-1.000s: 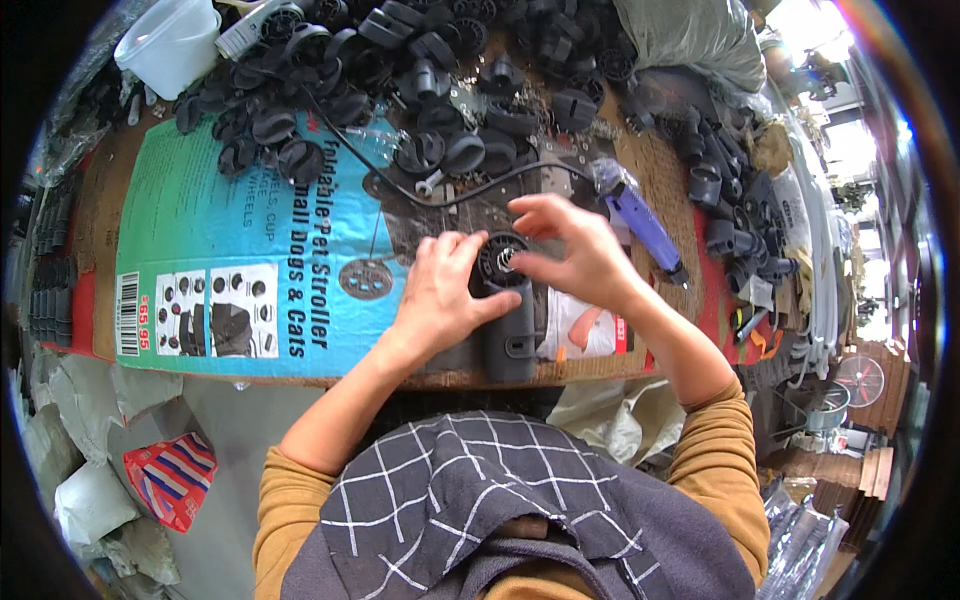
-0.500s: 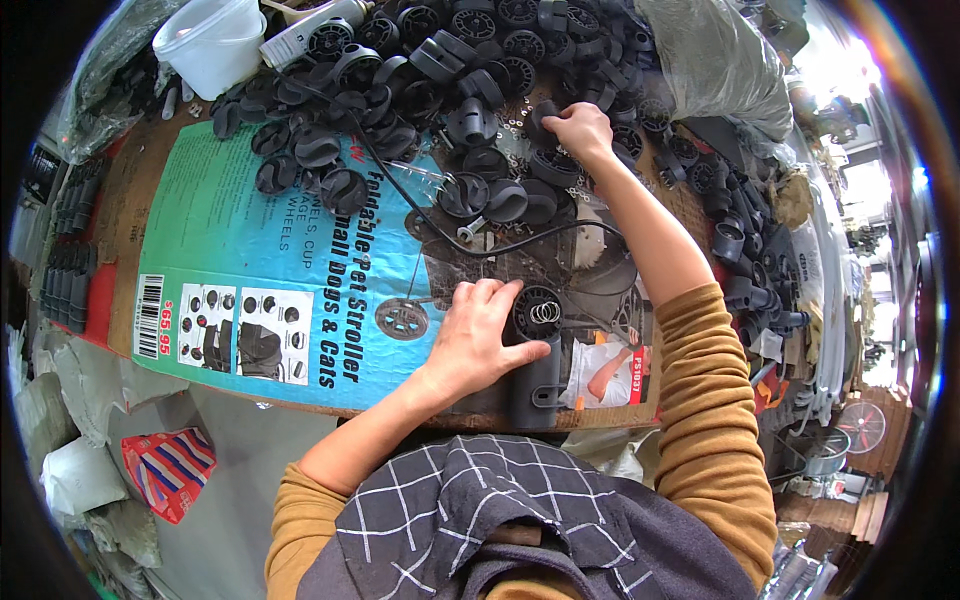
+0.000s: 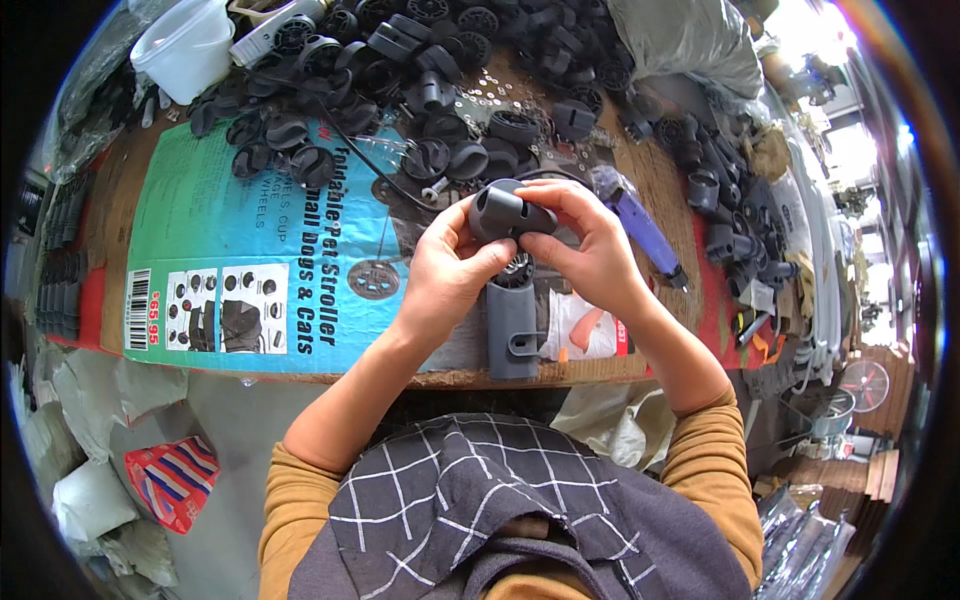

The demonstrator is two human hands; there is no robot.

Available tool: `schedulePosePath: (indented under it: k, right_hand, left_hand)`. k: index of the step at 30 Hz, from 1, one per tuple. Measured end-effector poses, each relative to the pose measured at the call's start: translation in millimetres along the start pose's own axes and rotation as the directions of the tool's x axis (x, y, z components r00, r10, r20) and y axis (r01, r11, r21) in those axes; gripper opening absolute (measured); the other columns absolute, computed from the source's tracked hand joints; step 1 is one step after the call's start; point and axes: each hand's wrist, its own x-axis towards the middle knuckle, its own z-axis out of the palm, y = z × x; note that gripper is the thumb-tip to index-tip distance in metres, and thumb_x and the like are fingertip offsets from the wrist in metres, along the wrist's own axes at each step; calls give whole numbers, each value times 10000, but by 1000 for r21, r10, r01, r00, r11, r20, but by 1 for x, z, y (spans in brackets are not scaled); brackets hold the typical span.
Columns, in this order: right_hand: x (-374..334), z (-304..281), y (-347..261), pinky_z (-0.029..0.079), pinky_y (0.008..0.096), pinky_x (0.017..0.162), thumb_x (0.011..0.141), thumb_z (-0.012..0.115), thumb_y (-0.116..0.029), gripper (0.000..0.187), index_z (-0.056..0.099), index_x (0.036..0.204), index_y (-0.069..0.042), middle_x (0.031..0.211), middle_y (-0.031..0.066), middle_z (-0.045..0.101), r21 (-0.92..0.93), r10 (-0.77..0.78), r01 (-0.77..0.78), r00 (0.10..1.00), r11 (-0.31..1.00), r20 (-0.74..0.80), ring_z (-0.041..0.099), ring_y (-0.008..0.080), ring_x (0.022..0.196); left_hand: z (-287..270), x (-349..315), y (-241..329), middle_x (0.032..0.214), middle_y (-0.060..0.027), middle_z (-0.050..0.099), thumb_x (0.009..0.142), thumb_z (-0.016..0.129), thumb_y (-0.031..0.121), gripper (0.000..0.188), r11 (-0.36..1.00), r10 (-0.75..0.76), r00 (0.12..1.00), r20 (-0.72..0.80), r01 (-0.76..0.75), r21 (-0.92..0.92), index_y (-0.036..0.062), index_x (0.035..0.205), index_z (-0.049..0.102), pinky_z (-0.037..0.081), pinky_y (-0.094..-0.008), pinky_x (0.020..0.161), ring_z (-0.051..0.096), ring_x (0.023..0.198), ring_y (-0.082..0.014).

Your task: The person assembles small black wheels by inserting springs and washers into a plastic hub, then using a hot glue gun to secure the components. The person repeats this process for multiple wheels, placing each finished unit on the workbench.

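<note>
Both hands grip black fitting, seemingly above table edge.

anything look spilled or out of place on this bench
Small silvery washers lie scattered loose among the heaped black plastic wheel parts, which looks like a spill. Otherwise nothing stands out: both hands, left and right, hold a dark grey plastic fitting above the flattened printed cardboard box.

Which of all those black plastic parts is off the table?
The dark grey part held up in both hands; the others lie in the pile on the table.
</note>
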Motion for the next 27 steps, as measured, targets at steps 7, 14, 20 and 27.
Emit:
schedulePosePath:
  k: [7,14,20,27]
  right_hand:
    - [-51,-23,56,498,334,824,783,735,-61,313,621,1074,-49,989,69,676,-88,146,-181,939,979,-311,633,182,901]
    - [-54,-19,55,507,332,806,776,738,-60,343,597,1087,-32,934,101,683,-108,91,-128,952,986,-294,662,215,865]
    - [-30,-2,23,487,410,898,771,714,-129,345,638,1102,-65,1087,125,652,-348,-167,158,986,924,5,609,329,1026]
    - [-23,5,41,496,424,888,765,716,-107,315,652,1072,-75,1063,127,645,-428,-144,185,981,885,127,610,334,1021]
  left_hand:
    - [-14,-12,-13,1298,-173,489,704,813,483,909,428,52,999,13,-34,903,-20,1374,461,413,-401,1024,461,1219,-318]
    - [-23,-6,-35,1247,-183,523,667,791,554,912,222,27,997,70,-74,972,14,1347,514,380,-443,1030,440,1199,-362]
    - [-21,-6,-32,1168,-160,533,668,813,503,801,266,17,998,68,-70,961,24,1266,576,371,-433,1015,438,1138,-347]
    - [-28,-3,-35,1171,-191,559,776,726,481,706,305,44,996,78,-87,948,14,1284,577,401,-441,990,471,1119,-362]
